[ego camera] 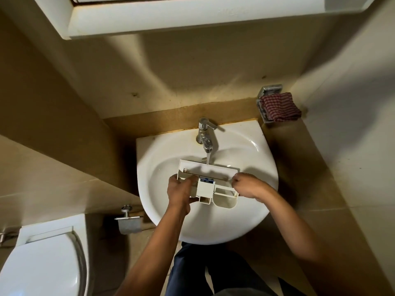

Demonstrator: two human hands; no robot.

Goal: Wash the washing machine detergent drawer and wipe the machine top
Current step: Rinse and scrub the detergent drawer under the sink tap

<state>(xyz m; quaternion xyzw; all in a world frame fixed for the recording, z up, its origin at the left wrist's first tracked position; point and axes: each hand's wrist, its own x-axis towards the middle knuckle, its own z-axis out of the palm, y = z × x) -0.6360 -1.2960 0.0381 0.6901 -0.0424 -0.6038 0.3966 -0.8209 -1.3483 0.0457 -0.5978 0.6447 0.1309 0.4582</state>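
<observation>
A white plastic detergent drawer with a blue insert is held over the white sink basin. Water runs from the chrome tap onto the drawer's far front panel. My left hand grips the drawer's left side, thumb over its top. On the right end, my right hand grips the drawer with curled fingers. A red checked cloth lies on a metal soap holder on the wall at the right.
A toilet with its white lid down stands at the lower left. A metal paper holder hangs on the wall left of the sink. A white cabinet juts out overhead. Beige tiled walls close in on both sides.
</observation>
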